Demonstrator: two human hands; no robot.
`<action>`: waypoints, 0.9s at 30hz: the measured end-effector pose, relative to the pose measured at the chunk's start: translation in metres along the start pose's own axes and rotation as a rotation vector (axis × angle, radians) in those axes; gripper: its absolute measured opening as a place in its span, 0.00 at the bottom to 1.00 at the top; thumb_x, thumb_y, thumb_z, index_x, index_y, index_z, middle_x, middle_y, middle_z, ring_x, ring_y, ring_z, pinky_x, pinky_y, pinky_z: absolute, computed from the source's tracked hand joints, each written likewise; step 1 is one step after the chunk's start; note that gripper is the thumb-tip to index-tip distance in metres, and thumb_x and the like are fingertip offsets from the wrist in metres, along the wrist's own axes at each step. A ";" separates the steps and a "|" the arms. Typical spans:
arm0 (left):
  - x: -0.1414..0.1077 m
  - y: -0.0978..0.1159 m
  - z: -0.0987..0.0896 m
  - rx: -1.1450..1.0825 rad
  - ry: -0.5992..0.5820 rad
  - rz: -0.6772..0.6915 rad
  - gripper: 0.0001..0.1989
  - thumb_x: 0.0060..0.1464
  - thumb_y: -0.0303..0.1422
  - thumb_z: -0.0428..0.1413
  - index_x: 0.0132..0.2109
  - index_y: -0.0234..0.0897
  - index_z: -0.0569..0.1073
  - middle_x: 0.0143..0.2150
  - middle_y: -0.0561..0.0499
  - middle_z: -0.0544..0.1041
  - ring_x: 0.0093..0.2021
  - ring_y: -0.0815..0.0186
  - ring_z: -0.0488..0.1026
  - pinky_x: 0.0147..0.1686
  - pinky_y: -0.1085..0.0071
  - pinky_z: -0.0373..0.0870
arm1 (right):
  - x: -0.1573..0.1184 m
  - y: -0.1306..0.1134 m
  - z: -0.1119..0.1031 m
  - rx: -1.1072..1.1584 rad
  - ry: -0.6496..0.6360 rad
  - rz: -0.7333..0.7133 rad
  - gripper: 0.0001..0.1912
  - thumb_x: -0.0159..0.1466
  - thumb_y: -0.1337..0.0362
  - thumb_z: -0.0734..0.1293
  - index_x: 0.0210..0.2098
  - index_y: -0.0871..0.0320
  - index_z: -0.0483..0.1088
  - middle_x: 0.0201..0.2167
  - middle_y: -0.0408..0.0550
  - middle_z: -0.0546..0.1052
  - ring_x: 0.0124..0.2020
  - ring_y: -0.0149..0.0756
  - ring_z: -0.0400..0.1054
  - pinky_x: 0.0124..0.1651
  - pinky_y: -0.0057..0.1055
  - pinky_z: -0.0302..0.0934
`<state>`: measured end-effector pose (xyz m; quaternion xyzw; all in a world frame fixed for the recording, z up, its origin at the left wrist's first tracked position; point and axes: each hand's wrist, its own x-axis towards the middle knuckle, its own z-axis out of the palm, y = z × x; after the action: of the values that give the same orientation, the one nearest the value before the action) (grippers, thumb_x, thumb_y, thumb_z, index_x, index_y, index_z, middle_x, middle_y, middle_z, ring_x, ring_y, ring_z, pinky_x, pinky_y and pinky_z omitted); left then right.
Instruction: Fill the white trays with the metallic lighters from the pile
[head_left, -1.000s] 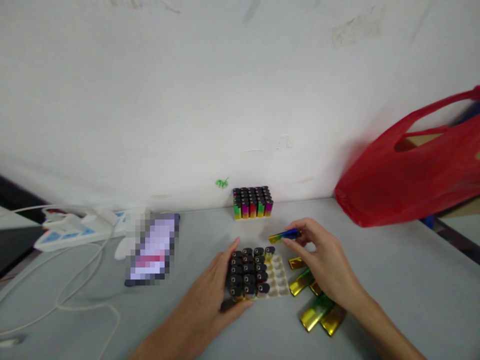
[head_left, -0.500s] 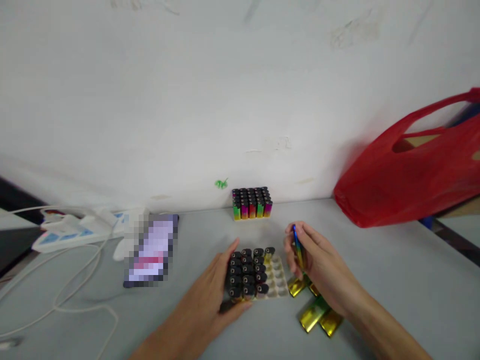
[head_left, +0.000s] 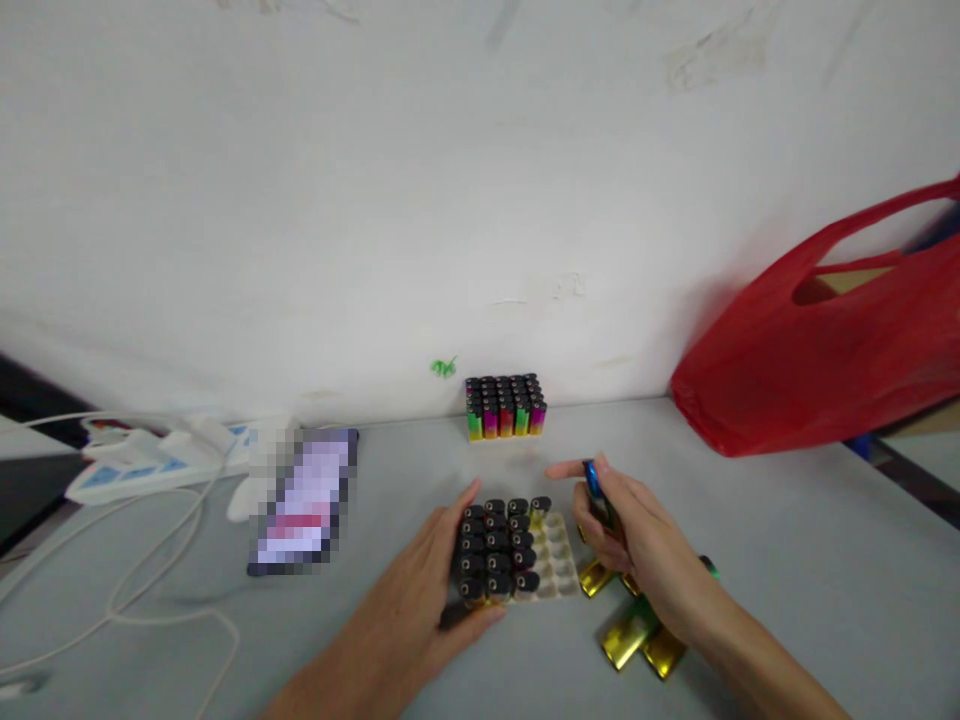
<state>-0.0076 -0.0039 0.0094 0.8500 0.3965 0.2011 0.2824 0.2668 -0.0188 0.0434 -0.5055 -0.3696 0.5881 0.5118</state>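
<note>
My left hand (head_left: 427,575) is wrapped round the left side of a pale tray (head_left: 564,582), thumb along the near edge and fingers along the far side. Black-topped lighters (head_left: 496,560) stand upright in its left columns, and one more stands at the back of the fourth; the cells at the right are bare. To the right of the tray my right hand (head_left: 630,520) grips a shiny blue lighter (head_left: 592,478), its index finger stretched out to the left. The lower part of that lighter is hidden by the fingers. Beneath this hand lie several gold-and-green lighters (head_left: 626,632).
A block of multicoloured lighters (head_left: 506,408) stands against the wall. To the left are a phone (head_left: 307,495), a white power strip (head_left: 161,465) and loose white cables (head_left: 176,620). A red bag (head_left: 825,350) rests at the right rear of the grey table (head_left: 397,455).
My right hand has turned the lighter, and its index finger now points out to the left. My left hand and the tray stay almost where they were.
</note>
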 end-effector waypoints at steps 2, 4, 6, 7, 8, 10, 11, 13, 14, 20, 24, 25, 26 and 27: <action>0.000 0.001 0.000 -0.003 -0.007 -0.001 0.54 0.69 0.33 0.66 0.84 0.59 0.37 0.82 0.42 0.64 0.78 0.44 0.68 0.76 0.40 0.68 | 0.001 0.003 -0.001 0.057 -0.039 0.050 0.32 0.70 0.31 0.68 0.43 0.56 0.75 0.21 0.33 0.57 0.20 0.25 0.39 0.21 0.27 0.37; 0.000 0.002 0.000 -0.007 -0.013 -0.005 0.54 0.69 0.34 0.66 0.84 0.60 0.36 0.81 0.43 0.64 0.78 0.45 0.68 0.76 0.40 0.67 | 0.002 0.005 -0.002 0.079 -0.068 0.072 0.31 0.70 0.31 0.67 0.40 0.56 0.74 0.21 0.32 0.56 0.20 0.25 0.37 0.22 0.27 0.37; 0.001 0.002 0.000 -0.010 -0.014 -0.005 0.54 0.69 0.34 0.66 0.84 0.60 0.37 0.81 0.43 0.64 0.78 0.45 0.68 0.76 0.40 0.67 | 0.002 0.005 -0.002 0.081 -0.080 0.068 0.30 0.71 0.33 0.68 0.39 0.56 0.74 0.21 0.32 0.56 0.20 0.25 0.38 0.22 0.26 0.38; 0.001 0.001 0.000 -0.009 -0.013 -0.002 0.54 0.69 0.34 0.66 0.84 0.60 0.37 0.81 0.43 0.64 0.78 0.45 0.68 0.76 0.40 0.67 | 0.002 0.004 -0.002 0.083 -0.077 0.065 0.30 0.71 0.33 0.69 0.38 0.56 0.74 0.21 0.32 0.56 0.21 0.26 0.39 0.22 0.26 0.38; 0.001 0.001 0.000 -0.008 -0.013 0.000 0.54 0.69 0.34 0.66 0.84 0.59 0.37 0.81 0.43 0.64 0.78 0.45 0.68 0.76 0.39 0.67 | 0.001 0.003 -0.001 0.086 -0.071 0.065 0.29 0.71 0.34 0.70 0.38 0.56 0.73 0.21 0.33 0.56 0.21 0.26 0.41 0.22 0.26 0.39; 0.000 0.000 0.001 -0.005 -0.010 0.002 0.53 0.70 0.35 0.66 0.84 0.58 0.38 0.81 0.42 0.64 0.78 0.44 0.68 0.76 0.39 0.67 | -0.001 0.000 0.000 0.086 -0.059 0.062 0.27 0.70 0.37 0.72 0.38 0.55 0.71 0.22 0.33 0.60 0.20 0.25 0.44 0.22 0.26 0.39; 0.000 -0.001 0.002 -0.004 -0.009 0.001 0.53 0.70 0.35 0.66 0.84 0.58 0.39 0.81 0.42 0.64 0.78 0.44 0.68 0.76 0.39 0.67 | -0.002 -0.002 0.001 0.080 -0.057 0.057 0.26 0.70 0.38 0.73 0.38 0.54 0.69 0.23 0.33 0.62 0.20 0.25 0.46 0.22 0.26 0.39; 0.000 -0.002 0.002 -0.001 -0.002 -0.004 0.53 0.69 0.34 0.66 0.84 0.58 0.38 0.81 0.42 0.64 0.78 0.44 0.68 0.76 0.39 0.67 | -0.004 -0.004 0.002 0.068 -0.071 0.051 0.24 0.71 0.40 0.74 0.39 0.52 0.67 0.23 0.32 0.64 0.18 0.23 0.45 0.22 0.26 0.38; -0.001 -0.002 0.003 0.002 0.001 -0.003 0.53 0.69 0.35 0.66 0.84 0.58 0.38 0.81 0.42 0.64 0.78 0.44 0.68 0.76 0.39 0.67 | -0.005 -0.004 0.002 0.065 -0.078 0.048 0.23 0.71 0.40 0.74 0.40 0.52 0.67 0.23 0.32 0.64 0.18 0.24 0.44 0.22 0.26 0.37; 0.000 -0.001 0.001 0.002 -0.001 0.002 0.53 0.69 0.36 0.67 0.84 0.57 0.39 0.81 0.42 0.65 0.78 0.45 0.68 0.76 0.41 0.68 | -0.002 0.002 0.003 0.077 -0.069 0.153 0.33 0.71 0.30 0.64 0.32 0.54 0.67 0.20 0.33 0.55 0.22 0.28 0.43 0.26 0.27 0.44; 0.000 0.000 0.000 0.004 -0.011 -0.008 0.53 0.70 0.36 0.66 0.84 0.59 0.38 0.81 0.43 0.65 0.77 0.45 0.68 0.76 0.41 0.68 | 0.000 0.004 0.002 0.074 -0.046 0.152 0.33 0.66 0.32 0.68 0.24 0.52 0.57 0.21 0.33 0.50 0.23 0.29 0.38 0.25 0.30 0.39; 0.000 0.000 0.000 0.005 -0.010 -0.005 0.53 0.69 0.36 0.66 0.84 0.58 0.38 0.81 0.42 0.64 0.78 0.44 0.68 0.76 0.41 0.67 | 0.000 0.004 0.001 0.085 -0.046 0.141 0.32 0.65 0.34 0.69 0.24 0.51 0.56 0.21 0.33 0.50 0.23 0.29 0.37 0.24 0.30 0.39; 0.001 0.000 0.000 0.006 -0.009 0.000 0.53 0.69 0.35 0.66 0.84 0.58 0.38 0.81 0.41 0.64 0.78 0.44 0.68 0.76 0.40 0.67 | -0.001 0.005 0.000 0.096 -0.044 0.132 0.31 0.65 0.36 0.68 0.23 0.51 0.55 0.21 0.33 0.49 0.23 0.29 0.37 0.24 0.31 0.38; 0.001 0.000 0.000 0.006 -0.009 0.003 0.53 0.70 0.35 0.66 0.84 0.57 0.38 0.81 0.41 0.64 0.78 0.44 0.68 0.76 0.40 0.67 | -0.002 0.006 0.000 0.104 -0.038 0.123 0.30 0.66 0.37 0.68 0.23 0.51 0.54 0.21 0.33 0.49 0.23 0.30 0.37 0.24 0.31 0.38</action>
<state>-0.0072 -0.0035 0.0092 0.8522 0.3947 0.1965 0.2816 0.2659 -0.0216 0.0382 -0.4887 -0.3167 0.6462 0.4932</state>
